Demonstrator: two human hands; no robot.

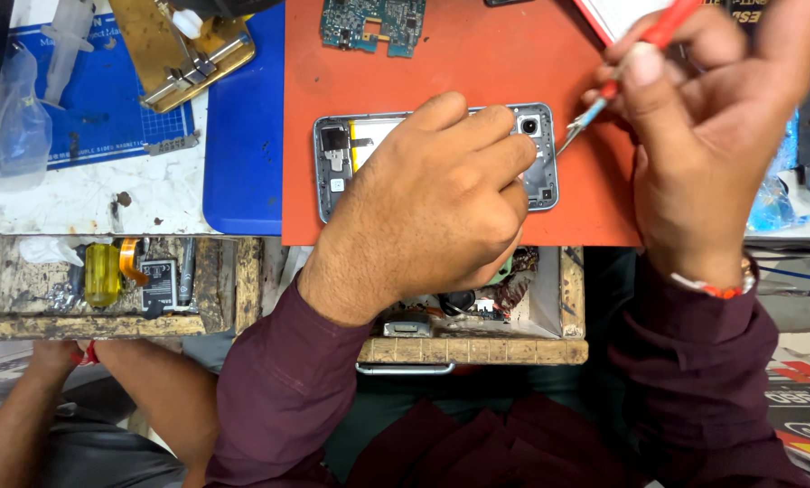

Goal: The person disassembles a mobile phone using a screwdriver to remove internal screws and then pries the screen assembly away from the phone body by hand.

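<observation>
An opened grey phone body (337, 163) lies back-up on an orange mat (477, 63); its yellow battery area and camera corner show. My left hand (432, 203) rests on top of it, fingers curled, pressing it down and hiding its middle. My right hand (703, 136) grips a red-handled screwdriver (635, 59) whose metal tip (570, 137) sits at the phone's right edge, close to the camera lens.
A green circuit board (373, 23) lies at the mat's top. A blue mat (242, 136) and a brass jig (183, 50) sit at left. An open drawer (477, 348) holds small parts below. Another person's arm (107, 380) is at bottom left.
</observation>
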